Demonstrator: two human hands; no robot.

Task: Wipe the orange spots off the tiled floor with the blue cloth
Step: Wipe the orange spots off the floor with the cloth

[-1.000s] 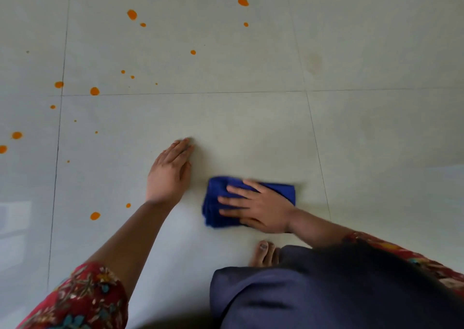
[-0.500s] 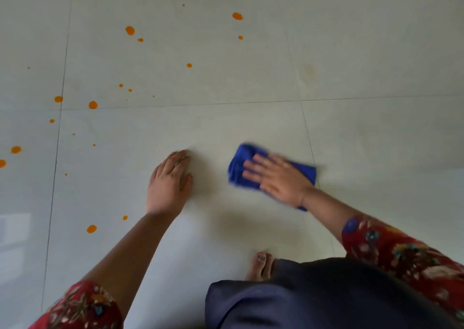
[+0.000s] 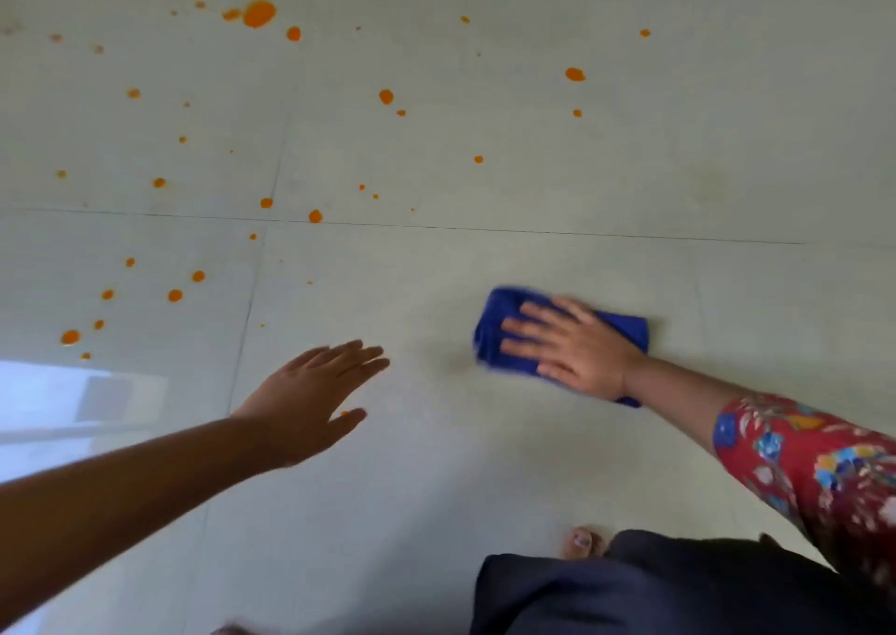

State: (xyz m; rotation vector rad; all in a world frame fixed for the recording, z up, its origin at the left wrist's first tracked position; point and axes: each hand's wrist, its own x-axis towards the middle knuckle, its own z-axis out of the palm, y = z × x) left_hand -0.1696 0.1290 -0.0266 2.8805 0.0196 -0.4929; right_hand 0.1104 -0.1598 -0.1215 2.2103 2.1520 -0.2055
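Left hand is off the spot where it sits planted half a second back. It now reaches forward-left, fingers straight and together, holding nothing. Can't tell if the palm touches the tile. View also tips forward, so more spatter shows up top.

Nearest: dark garment over the knees, one toe poking out from under it. Floral sleeve on the right arm.

One small orange dot sits between the left thumb and fingers, apparently still unwiped.

Right hand lies flat on the blue cloth, fingers spread and straight, pressing rather than gripping. Cloth is folded into a pad on the tiled floor, right of centre, further from the knees than a second ago. Its edges are motion-blurred.

Handling, as a judgement: light, soft, limp. It should slide easily on glossy tile and bunch if pushed from one edge. Best held as now, palm centred and fingers spread over the leading half, or pinched at a folded corner to lift.

Beyond the cloth, a grout line runs across. Tile around the cloth looks spot-free.

Orange spots are thick to the far left and along the far edge, well apart from the cloth. Most of the job remains.
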